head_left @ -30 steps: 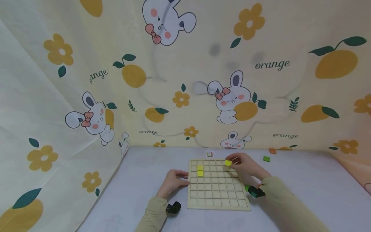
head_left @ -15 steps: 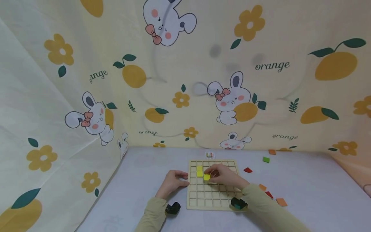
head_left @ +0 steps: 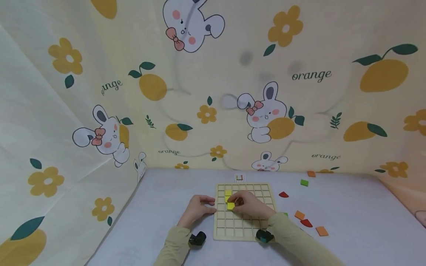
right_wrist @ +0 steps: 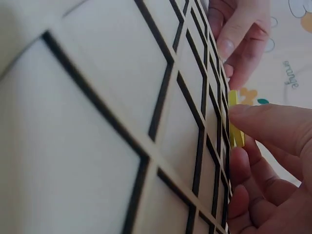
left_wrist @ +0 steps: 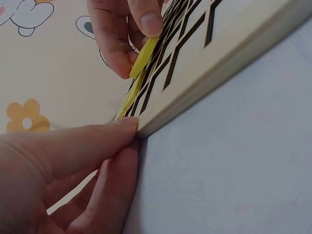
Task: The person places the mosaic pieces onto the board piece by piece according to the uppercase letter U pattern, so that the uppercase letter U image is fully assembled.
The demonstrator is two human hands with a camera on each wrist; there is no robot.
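A wooden grid board (head_left: 221, 232) lies on the table in the head view. Two yellow square tiles sit in its second column; the upper tile (head_left: 228, 193) shows fully, while my right fingers partly cover the lower one. My right hand (head_left: 249, 205) pinches a third yellow tile (head_left: 231, 206) between thumb and fingers, just below those two. It looks slightly tilted in the left wrist view (left_wrist: 142, 59); whether it touches the board I cannot tell. My left hand (head_left: 195, 210) rests its thumb and fingertips against the board's left edge, the thumb (left_wrist: 97, 141) laid at the rim.
Right of the board lie orange tiles (head_left: 322, 231), red rounded pieces (head_left: 283, 194) and a green tile (head_left: 304, 182). Another green piece (head_left: 286, 214) peeks out by the right sleeve. A small printed card (head_left: 240, 178) lies behind the board. Patterned cloth (head_left: 199, 140) hangs behind.
My right hand has carried the yellow tile from the board's upper right leftward to beneath the two placed tiles, uncovering pieces on the right. My left hand stays at the left edge.
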